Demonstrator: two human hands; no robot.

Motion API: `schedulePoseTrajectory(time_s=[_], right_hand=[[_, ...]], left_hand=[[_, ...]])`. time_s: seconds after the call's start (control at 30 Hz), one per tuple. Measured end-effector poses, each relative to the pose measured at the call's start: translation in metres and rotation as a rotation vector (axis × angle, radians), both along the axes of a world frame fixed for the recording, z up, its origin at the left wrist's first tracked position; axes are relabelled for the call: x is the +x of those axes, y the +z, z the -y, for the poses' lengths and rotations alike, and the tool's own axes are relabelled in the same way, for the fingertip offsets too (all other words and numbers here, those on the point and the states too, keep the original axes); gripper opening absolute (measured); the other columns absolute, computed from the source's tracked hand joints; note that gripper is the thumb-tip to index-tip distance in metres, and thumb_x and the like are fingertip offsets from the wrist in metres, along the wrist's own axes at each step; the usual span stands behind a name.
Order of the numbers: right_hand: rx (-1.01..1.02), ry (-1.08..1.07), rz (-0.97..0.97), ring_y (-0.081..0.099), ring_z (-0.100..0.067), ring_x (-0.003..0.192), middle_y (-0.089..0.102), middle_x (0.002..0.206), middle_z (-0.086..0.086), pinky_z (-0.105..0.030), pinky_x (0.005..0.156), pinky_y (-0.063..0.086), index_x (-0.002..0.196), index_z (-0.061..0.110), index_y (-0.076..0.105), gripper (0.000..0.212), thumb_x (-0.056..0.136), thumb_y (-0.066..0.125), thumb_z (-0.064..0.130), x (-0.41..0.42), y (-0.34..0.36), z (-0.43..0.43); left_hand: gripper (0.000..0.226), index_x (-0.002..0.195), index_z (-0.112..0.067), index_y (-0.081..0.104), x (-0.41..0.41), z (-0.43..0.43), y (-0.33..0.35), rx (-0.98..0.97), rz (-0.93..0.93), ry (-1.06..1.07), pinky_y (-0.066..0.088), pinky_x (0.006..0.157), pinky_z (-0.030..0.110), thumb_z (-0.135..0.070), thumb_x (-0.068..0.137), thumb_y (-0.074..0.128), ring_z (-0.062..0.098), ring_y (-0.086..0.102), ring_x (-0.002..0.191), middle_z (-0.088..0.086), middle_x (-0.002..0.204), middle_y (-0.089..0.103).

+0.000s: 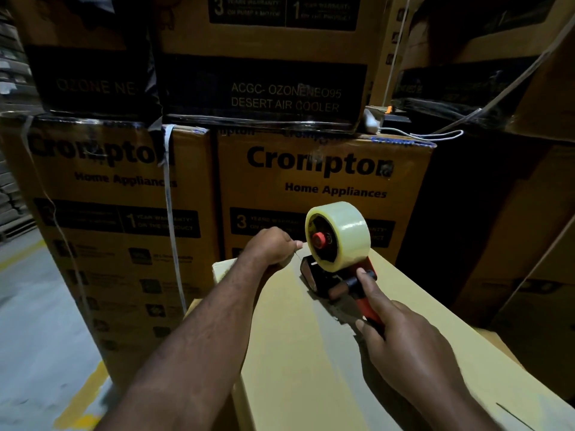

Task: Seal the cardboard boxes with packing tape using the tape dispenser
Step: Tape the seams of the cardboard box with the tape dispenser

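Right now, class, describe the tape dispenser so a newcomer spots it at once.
Find the plain cardboard box before the printed cartons. On its top, in the right hand, is the tape dispenser; it alone has a red handle and pale roll.

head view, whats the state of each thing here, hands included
cardboard box: flaps closed
tape dispenser: tilted, front end on the box top
tape roll: loaded, nearly full
left hand: curled at the box's far edge, seemingly pinching the tape end
right hand: gripping the dispenser handle
printed boxes: stacked, closed
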State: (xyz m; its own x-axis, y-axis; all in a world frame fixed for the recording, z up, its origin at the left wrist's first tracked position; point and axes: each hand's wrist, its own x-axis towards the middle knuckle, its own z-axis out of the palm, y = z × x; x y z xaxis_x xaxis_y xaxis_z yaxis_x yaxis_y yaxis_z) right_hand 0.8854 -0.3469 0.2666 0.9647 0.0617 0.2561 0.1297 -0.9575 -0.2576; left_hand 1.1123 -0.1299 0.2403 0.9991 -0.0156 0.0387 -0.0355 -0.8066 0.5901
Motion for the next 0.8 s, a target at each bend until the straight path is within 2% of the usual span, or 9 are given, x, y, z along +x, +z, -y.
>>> schedulePoseTrajectory(time_s=[0.1, 0.23, 0.4, 0.53, 0.67, 0.73, 0.8], right_hand=[[-0.013, -0.017, -0.030, 0.056, -0.016, 0.099, 0.058, 0.119, 0.009, -0.032, 0.077, 0.053, 0.147, 0.060, -0.017, 0.079, 0.101, 0.046, 0.047, 0.002, 0.004, 0.000], [-0.055, -0.016, -0.053, 0.056, -0.017, 0.087, 0.060, 0.107, 0.003, -0.034, 0.072, 0.054, 0.151, 0.055, -0.014, 0.079, 0.102, 0.047, 0.040, 0.002, 0.008, -0.006], [-0.042, -0.019, -0.086, 0.056, -0.018, 0.081, 0.061, 0.099, 0.001, -0.037, 0.068, 0.050, 0.150, 0.057, -0.011, 0.080, 0.100, 0.048, 0.034, -0.004, 0.016, -0.005], [-0.056, -0.007, -0.157, 0.054, -0.011, 0.070, 0.059, 0.090, 0.007, -0.028, 0.059, 0.041, 0.142, 0.069, -0.011, 0.081, 0.099, 0.049, 0.038, -0.043, 0.030, 0.023], [-0.076, -0.048, -0.306, 0.058, -0.009, 0.073, 0.060, 0.105, 0.017, -0.019, 0.068, 0.045, 0.129, 0.078, -0.015, 0.084, 0.098, 0.054, 0.042, -0.092, 0.046, 0.049], [-0.058, -0.069, -0.307, 0.057, -0.008, 0.071, 0.061, 0.101, 0.016, -0.017, 0.066, 0.044, 0.130, 0.077, -0.014, 0.084, 0.098, 0.055, 0.042, -0.103, 0.045, 0.050], [-0.070, -0.072, -0.272, 0.057, -0.008, 0.074, 0.062, 0.104, 0.014, -0.019, 0.067, 0.046, 0.132, 0.077, -0.013, 0.084, 0.098, 0.055, 0.041, -0.107, 0.041, 0.046]], left_hand=[[0.052, 0.077, -0.014, 0.068, 0.004, 0.002, 0.000, 0.057, -0.041, 0.033, 0.053, 0.071, 0.039, -0.062, 0.094, 0.056, 0.027, 0.068, 0.082, 0.007, 0.084, 0.070], [0.053, 0.091, -0.015, 0.073, 0.005, 0.003, -0.001, 0.100, -0.067, 0.059, 0.054, 0.073, 0.040, -0.064, 0.093, 0.053, 0.028, 0.067, 0.085, 0.009, 0.092, 0.071], [0.055, 0.097, -0.015, 0.070, 0.004, 0.004, -0.002, 0.155, -0.056, 0.070, 0.048, 0.065, 0.037, -0.066, 0.095, 0.049, 0.027, 0.064, 0.086, 0.007, 0.095, 0.068], [0.055, 0.085, -0.012, 0.068, 0.002, 0.001, -0.005, 0.092, -0.024, 0.039, 0.049, 0.066, 0.035, -0.063, 0.098, 0.050, 0.027, 0.066, 0.079, 0.008, 0.086, 0.069], [0.051, 0.093, -0.013, 0.069, -0.006, 0.006, -0.002, 0.130, -0.008, 0.024, 0.055, 0.076, 0.040, -0.059, 0.101, 0.047, 0.026, 0.063, 0.081, 0.008, 0.092, 0.068], [0.045, 0.097, -0.014, 0.066, -0.015, 0.013, 0.001, 0.205, 0.045, -0.014, 0.052, 0.085, 0.044, -0.053, 0.105, 0.044, 0.028, 0.064, 0.091, 0.009, 0.102, 0.069], [0.037, 0.119, -0.021, 0.065, -0.024, 0.018, 0.001, 0.329, 0.139, -0.097, 0.037, 0.102, 0.053, -0.045, 0.108, 0.039, 0.030, 0.057, 0.122, 0.007, 0.128, 0.065]])
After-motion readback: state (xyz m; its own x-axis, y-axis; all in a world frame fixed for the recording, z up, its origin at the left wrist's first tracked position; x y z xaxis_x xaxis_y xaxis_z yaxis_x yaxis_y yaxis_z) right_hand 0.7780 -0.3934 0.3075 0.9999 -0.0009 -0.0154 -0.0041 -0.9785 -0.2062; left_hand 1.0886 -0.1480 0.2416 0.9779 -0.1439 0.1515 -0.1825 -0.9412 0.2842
